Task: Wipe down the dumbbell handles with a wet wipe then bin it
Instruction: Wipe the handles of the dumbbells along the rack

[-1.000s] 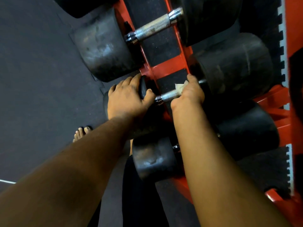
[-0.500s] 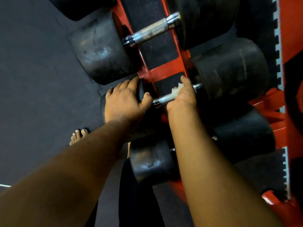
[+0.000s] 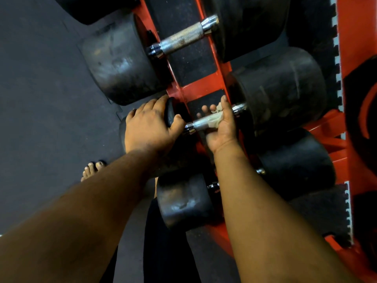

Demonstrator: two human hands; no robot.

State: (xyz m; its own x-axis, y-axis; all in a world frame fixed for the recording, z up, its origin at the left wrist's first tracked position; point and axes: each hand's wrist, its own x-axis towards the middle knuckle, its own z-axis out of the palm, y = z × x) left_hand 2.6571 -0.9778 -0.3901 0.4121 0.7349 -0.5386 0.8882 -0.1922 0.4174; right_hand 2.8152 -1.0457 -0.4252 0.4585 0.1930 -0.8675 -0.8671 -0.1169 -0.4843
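Wet wipe against dumbbell handle, clasped in right hand grip, left hand grasping weight head.

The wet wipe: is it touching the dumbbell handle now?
Touching. The head view shows the right hand pressing the wet wipe around the dumbbell handle.

Two bare forearms enter from the lower edge, neither covered by a sleeve, and no watch, band or ring shows on either wrist or on the visible fingers. The left hand is seen from the back, its knuckles and tendons in relief; the right hand shows its palm side and short fingertips. Below and between the arms lies dark, plain black legwear without visible seam or marking. A bare foot, unshod, shows its toes, the nails appearing dark-painted, though blur limits certainty.
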